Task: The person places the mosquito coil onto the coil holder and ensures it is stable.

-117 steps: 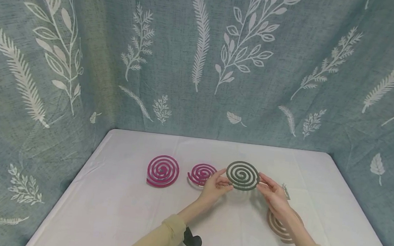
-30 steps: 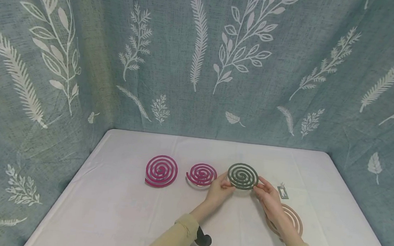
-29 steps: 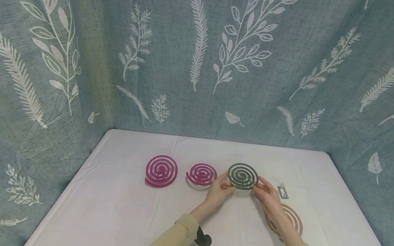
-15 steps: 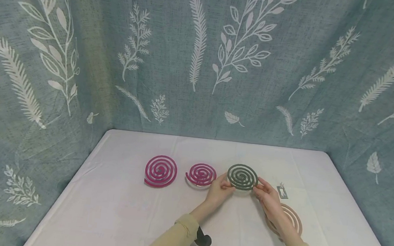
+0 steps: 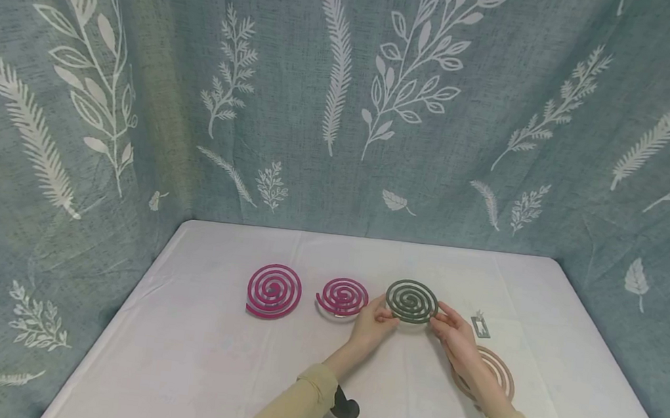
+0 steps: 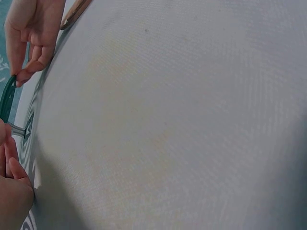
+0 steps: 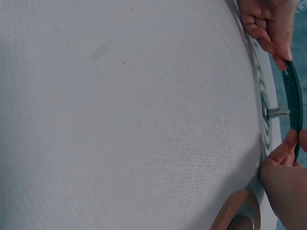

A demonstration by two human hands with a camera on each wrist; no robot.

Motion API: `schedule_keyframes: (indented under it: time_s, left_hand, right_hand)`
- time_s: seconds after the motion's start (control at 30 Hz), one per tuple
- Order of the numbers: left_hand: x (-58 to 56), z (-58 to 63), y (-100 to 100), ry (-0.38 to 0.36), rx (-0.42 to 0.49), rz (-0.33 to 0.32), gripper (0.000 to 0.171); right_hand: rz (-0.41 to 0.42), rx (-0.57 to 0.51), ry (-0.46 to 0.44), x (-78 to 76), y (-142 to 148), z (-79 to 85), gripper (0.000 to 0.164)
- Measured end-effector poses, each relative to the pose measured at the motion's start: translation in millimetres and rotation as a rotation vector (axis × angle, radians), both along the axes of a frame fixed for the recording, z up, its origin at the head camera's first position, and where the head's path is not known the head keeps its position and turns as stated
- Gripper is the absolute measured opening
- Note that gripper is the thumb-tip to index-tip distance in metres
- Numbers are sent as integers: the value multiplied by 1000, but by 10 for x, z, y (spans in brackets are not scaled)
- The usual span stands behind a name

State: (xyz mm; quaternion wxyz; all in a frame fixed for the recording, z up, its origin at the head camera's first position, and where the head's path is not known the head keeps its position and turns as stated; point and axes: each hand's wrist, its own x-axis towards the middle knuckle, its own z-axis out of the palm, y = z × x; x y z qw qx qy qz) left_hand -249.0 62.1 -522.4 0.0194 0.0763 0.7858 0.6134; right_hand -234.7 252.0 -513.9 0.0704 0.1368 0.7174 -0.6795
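A dark green mosquito coil (image 5: 412, 301) is held level just above the white table, right of centre in the head view. My left hand (image 5: 373, 322) pinches its left rim between thumb and fingers. On the opposite rim, my right hand (image 5: 458, 336) pinches it the same way. Both wrist views show the coil edge-on, with a small metal stand (image 7: 278, 112) rising from the table under its middle. Whether stand and coil touch, I cannot tell. Beside my left hand, a magenta coil (image 5: 343, 296) sits raised on a stand, partly hidden by the fingers.
A larger magenta coil (image 5: 274, 290) lies farther left. Right of my right hand lies a flat metal stand (image 5: 481, 326) with a raised tip. A brown coil (image 5: 504, 377) is partly under my right forearm. A patterned blue-green curtain (image 5: 346, 101) hangs behind the table.
Over the last seconds both hands have lowered the green coil slightly toward the table. My left arm has shifted right and my right arm a little left. Both grips stay on the rim.
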Motion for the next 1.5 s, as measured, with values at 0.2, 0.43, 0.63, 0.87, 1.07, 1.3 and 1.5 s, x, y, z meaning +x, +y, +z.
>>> schedule_keyframes:
  time_s: [0.2, 0.43, 0.63, 0.87, 1.07, 1.3, 1.5]
  left_hand:
    - [2, -8, 2, -2, 23, -2, 59]
    - [2, -8, 5, -2, 35, -1, 59]
    - [8, 9, 6, -5, 23, 1, 59]
    - [4, 9, 8, -7, 25, 4, 59]
    - [1, -15, 22, -18, 39, 10, 60]
    - [-3, -8, 21, -25, 18, 10, 59]
    - [-4, 8, 19, -32, 22, 7, 58]
  right_hand:
    - [-8, 1, -9, -2, -3, 4, 60]
    - [-6, 3, -20, -4, -4, 11, 60]
    - [-7, 6, -29, 5, -7, 26, 59]
    - [-9, 2, -27, 7, -16, 40, 60]
    - [-24, 7, -30, 9, -30, 43, 59]
    - [-22, 21, -40, 17, -35, 64, 60]
    - [-29, 0, -21, 15, -25, 70, 60]
